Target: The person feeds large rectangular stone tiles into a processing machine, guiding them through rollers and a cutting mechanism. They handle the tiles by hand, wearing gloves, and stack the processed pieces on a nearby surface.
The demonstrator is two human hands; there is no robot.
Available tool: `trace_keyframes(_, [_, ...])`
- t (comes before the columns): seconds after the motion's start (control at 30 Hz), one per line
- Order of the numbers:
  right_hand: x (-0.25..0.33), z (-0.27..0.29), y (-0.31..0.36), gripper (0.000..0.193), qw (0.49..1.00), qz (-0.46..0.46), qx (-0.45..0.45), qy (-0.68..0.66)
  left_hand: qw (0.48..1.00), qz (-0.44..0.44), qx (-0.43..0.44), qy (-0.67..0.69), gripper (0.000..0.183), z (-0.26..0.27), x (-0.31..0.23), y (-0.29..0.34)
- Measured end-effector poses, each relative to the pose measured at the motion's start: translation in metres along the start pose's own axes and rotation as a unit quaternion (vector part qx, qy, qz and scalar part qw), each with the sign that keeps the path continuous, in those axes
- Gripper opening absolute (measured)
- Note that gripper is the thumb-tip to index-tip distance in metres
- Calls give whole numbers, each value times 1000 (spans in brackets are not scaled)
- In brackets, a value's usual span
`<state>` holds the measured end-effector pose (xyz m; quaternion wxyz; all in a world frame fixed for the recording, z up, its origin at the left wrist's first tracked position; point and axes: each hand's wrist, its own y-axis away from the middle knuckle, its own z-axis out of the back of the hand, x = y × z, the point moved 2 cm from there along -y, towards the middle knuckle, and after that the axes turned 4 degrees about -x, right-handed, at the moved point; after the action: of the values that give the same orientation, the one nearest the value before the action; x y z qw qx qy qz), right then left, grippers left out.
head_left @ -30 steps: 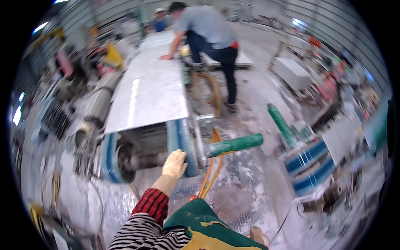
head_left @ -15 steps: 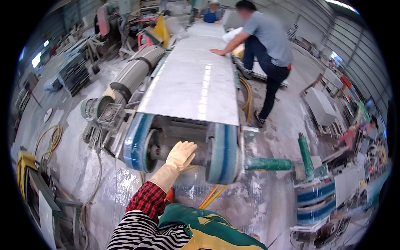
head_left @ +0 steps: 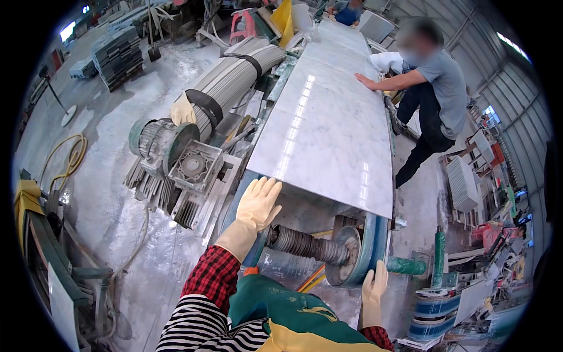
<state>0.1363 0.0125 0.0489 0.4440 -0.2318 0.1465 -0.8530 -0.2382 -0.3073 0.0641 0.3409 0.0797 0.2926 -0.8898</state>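
A large polished white marble slab (head_left: pixel 328 123) lies on a conveyor machine and reaches its near end. My left hand (head_left: pixel 258 202), in a cream rubber glove, is spread flat just under the slab's near left corner, against the blue belt edge. My right hand (head_left: pixel 373 286), also gloved, rests with fingers apart on the blue belt roller (head_left: pixel 369 252) at the near right end. Neither hand holds anything. A ribbed grey shaft (head_left: pixel 305 243) runs between the two hands.
A person in a grey shirt (head_left: pixel 434 88) leans on the slab's far right edge with one hand. A grey motor and gearbox (head_left: pixel 182 158) sits left of the conveyor. A yellow hose (head_left: pixel 70 158) is coiled on the wet floor at left. Stacked tiles (head_left: pixel 463 182) stand at right.
The view has moved closer and left along the machine's end. My left hand has risen to the slab's near left corner. My right hand has come into view on the roller.
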Motion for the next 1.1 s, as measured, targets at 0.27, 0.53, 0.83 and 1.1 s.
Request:
trace_keyframes(0.27, [-2, -37, -66, 44, 997, 61, 19, 45, 999, 12, -14, 29, 59, -6, 3, -2])
trace_keyframes(0.53, [-19, -59, -83, 50, 997, 67, 15, 38, 1000, 6, -14, 15, 59, 5, -2, 0])
trace_keyframes(0.83, [-19, -70, -64, 51, 996, 82, -24, 19, 1000, 0, -3, 0, 55, 3, -6, 1])
trace_keyframes(1.1, [-20, -72, -61, 51, 997, 62, -34, 16, 1000, -1, 14, -4, 55, 1, -9, 1])
